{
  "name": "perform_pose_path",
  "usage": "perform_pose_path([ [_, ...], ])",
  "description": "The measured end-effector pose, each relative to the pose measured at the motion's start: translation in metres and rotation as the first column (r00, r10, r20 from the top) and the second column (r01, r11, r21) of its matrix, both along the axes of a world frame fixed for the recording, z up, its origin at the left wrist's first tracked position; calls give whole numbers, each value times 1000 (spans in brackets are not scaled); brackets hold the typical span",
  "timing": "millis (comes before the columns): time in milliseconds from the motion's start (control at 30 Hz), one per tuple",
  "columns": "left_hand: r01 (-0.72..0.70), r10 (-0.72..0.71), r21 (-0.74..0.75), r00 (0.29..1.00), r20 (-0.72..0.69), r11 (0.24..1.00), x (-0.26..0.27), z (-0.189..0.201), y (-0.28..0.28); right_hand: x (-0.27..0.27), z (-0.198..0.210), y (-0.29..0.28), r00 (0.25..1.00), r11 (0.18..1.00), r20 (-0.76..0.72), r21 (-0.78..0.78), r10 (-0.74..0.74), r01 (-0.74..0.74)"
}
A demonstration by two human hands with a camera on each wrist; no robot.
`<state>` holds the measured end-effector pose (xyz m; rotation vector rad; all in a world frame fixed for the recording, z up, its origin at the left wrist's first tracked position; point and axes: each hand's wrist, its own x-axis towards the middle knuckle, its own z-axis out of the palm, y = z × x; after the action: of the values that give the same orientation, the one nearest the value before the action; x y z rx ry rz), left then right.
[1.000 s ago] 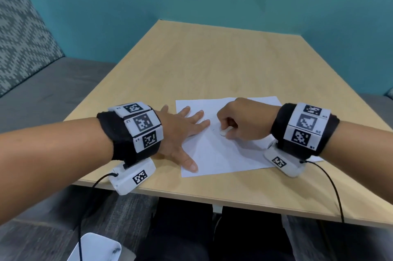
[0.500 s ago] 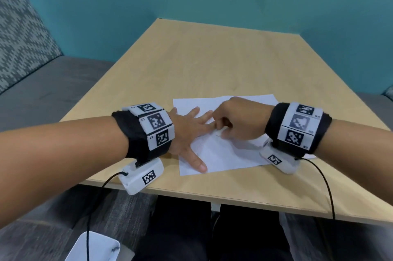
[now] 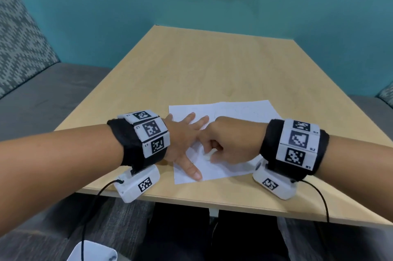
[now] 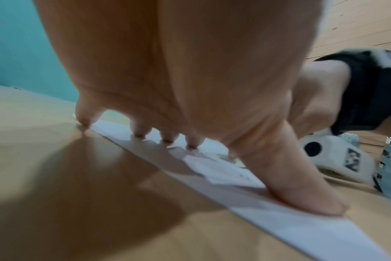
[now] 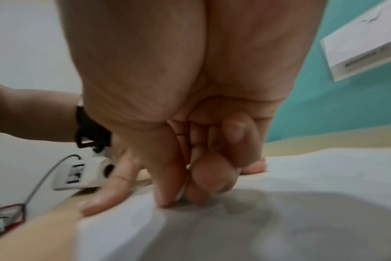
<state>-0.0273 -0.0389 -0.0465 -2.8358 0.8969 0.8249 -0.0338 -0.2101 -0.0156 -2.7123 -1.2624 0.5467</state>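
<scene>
The left hand (image 3: 180, 139) lies flat, fingers spread, on the near-left part of the white sheet of paper (image 3: 238, 109), probably to pin it to the table (image 3: 212, 65) so it cannot slide or crumple; the right hand (image 3: 231, 143) is curled tight, pinching a small white eraser (image 3: 208, 155) down onto the sheet between the left thumb and forefinger, seemingly to rub out faint marks. A second ago bare paper separated the hands; the right fist now meets the left fingers

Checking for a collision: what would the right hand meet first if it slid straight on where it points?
Probably the left hand, spread flat on the paper; the right hand, pinching a small white object, is beside its fingers.
</scene>
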Motion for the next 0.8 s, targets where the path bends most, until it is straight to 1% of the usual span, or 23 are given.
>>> perform_pose_path([
  [100,-4,3,23,1000,13,1000,1,2,-1,17,5,-8,992,995,76,11,-103,103],
  [133,-5,4,27,1000,13,1000,1,2,-1,15,5,-9,991,994,78,17,-106,105],
  [267,-15,15,12,1000,-1,1000,0,0,0,-13,-4,0,997,999,-62,14,42,-41],
  [333,-12,12,16,1000,4,1000,1,0,0,-2,-1,-4,1000,1000,-10,-15,5,-5],
  [400,-9,9,31,1000,12,999,0,3,-1,12,2,-9,996,998,58,1,-68,68],
  [433,-13,13,29,1000,8,999,-1,3,-1,11,2,-9,995,997,55,12,-81,80],
  [467,-15,15,20,1000,6,1000,0,2,-1,6,1,-7,997,998,36,17,-62,62],
  [567,-7,7,11,1000,10,1000,1,-2,1,-16,-3,0,996,998,-67,3,56,-56],
  [600,-4,4,11,1000,13,1000,2,-3,1,-11,-1,-1,998,999,-50,-8,49,-50],
  [633,-2,2,13,1000,15,1000,3,-3,2,-2,1,-3,1000,1000,4,-18,16,-16],
  [700,-3,2,42,1000,17,999,2,-1,1,17,5,-10,993,996,83,13,-88,87],
  [733,-6,5,53,1000,18,999,1,-1,0,20,4,-12,990,994,91,20,-106,105],
  [767,-7,6,52,1000,17,999,1,0,0,16,2,-9,993,997,80,19,-82,81],
  [800,-6,5,39,1000,12,999,0,1,0,7,0,-5,999,1000,46,8,-24,24],
])
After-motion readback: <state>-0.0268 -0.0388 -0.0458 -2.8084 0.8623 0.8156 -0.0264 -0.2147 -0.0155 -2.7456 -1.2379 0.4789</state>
